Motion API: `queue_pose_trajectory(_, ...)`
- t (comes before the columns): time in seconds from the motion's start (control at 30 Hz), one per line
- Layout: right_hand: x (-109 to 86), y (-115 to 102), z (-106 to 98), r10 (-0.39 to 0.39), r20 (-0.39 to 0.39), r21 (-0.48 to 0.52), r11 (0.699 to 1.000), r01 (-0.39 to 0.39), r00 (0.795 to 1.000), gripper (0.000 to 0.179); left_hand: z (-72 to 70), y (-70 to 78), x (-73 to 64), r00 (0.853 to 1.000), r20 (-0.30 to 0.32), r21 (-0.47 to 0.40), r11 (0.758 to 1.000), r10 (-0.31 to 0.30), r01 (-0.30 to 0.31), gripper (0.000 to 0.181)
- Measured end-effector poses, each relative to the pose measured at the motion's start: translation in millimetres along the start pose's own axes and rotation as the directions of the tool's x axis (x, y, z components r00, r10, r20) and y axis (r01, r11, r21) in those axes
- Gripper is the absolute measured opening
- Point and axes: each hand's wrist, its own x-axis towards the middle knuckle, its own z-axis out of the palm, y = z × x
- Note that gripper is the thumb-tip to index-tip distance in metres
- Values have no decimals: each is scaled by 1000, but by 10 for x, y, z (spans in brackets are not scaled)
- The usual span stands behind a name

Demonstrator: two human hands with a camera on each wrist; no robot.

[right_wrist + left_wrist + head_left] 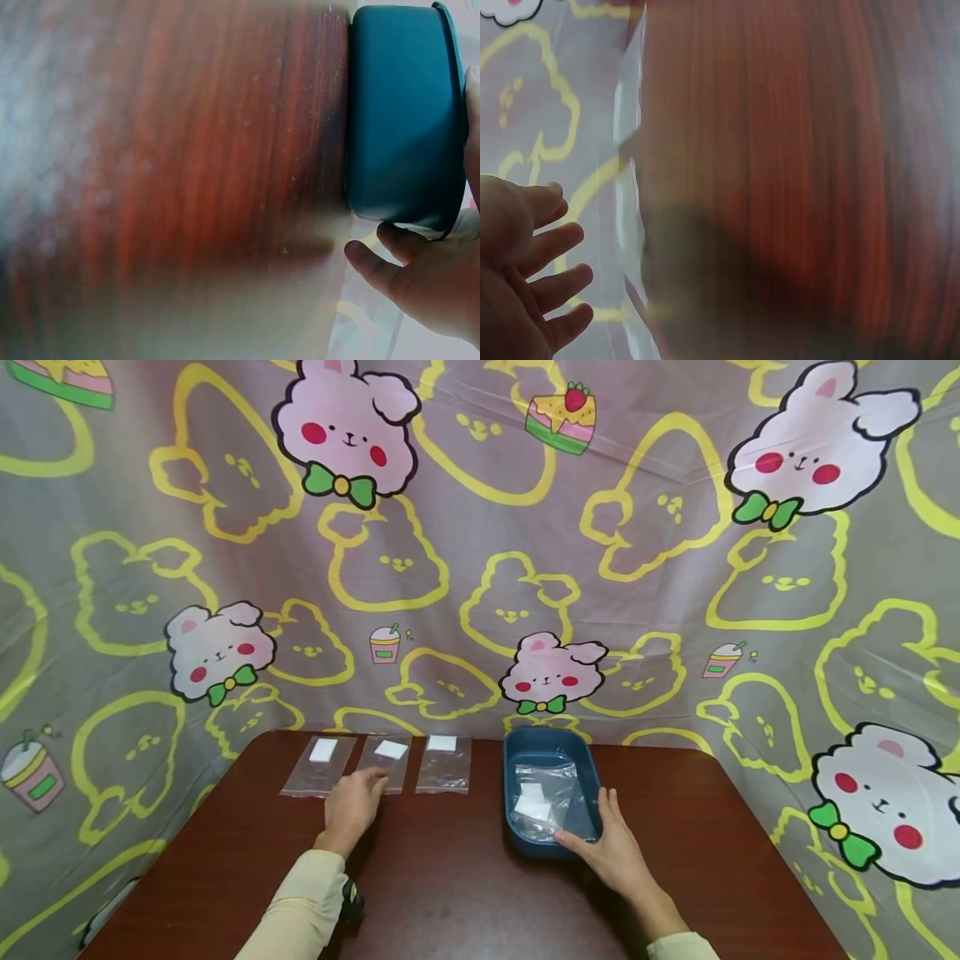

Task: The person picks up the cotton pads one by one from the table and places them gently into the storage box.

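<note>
Three clear zip bags, each with a white rectangular piece in it, lie in a row at the far left of the table: a left bag (311, 772), a middle bag (396, 774) and a right bag (444, 770). My left hand (352, 806) is over the near edge of the middle bag, its fingers loosely bent with nothing visible in them. A dark blue plastic bin (512, 827) stands to the right, holding clear bags (543, 802) with white pieces. At its near right corner, my right hand (618, 852) holds the bin, thumb at the near rim and fingers along the right side.
The brown wooden table (450, 893) has its back edge against a patterned curtain (480, 568), which also hangs at both sides. Bin and bags sit near that back edge.
</note>
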Motion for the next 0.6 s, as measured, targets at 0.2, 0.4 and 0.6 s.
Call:
queue_pose_trajectory(0.2,9,2,1,2,-3,-5,1000,-2,1000,120,-118,-229,53,1000,11,21,999,-27,27,23)
queue_pose_trajectory(0.4,8,3,7,13,1,-9,1000,-13,1000,120,-209,-397,140,999,4,41,998,-37,36,26)
queue_pose_trajectory(0.6,15,-14,2,17,4,-12,1000,-17,1000,120,-284,-559,195,998,8,68,996,-65,64,30)
